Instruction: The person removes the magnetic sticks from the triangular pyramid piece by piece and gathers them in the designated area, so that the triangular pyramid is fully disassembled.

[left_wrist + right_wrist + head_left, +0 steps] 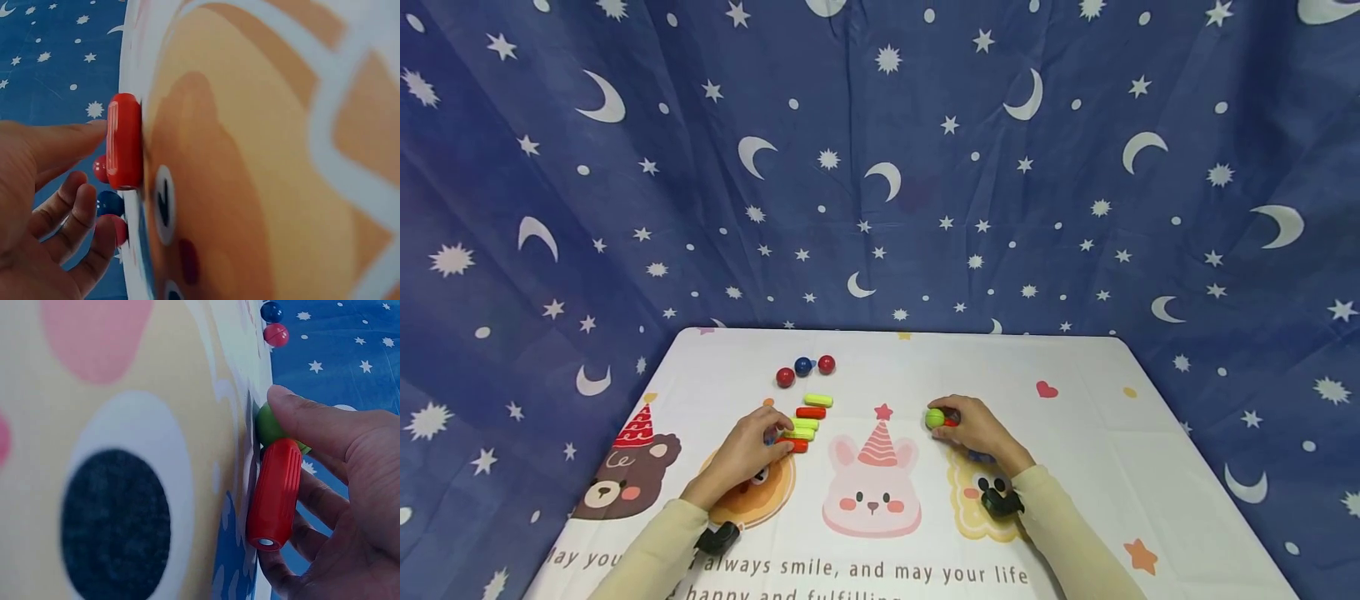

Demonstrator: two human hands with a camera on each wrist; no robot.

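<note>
My left hand is beside a short row of small cylinders, red and yellow-green in turn. Its thumb touches the nearest red cylinder; the other fingers are loosely bent, not wrapped round anything. Behind that one lie a yellow-green cylinder, another red cylinder and, farthest back, one more yellow-green cylinder. On the right, my right hand pinches a green ball at the tablecloth. A red ribbed cylinder sits against the ball, under the same hand; whether the fingers grip it too is unclear.
Beyond the row of cylinders are a red ball, a blue ball and a second red ball. A white printed tablecloth covers the table. Behind it hangs a blue curtain with stars and moons.
</note>
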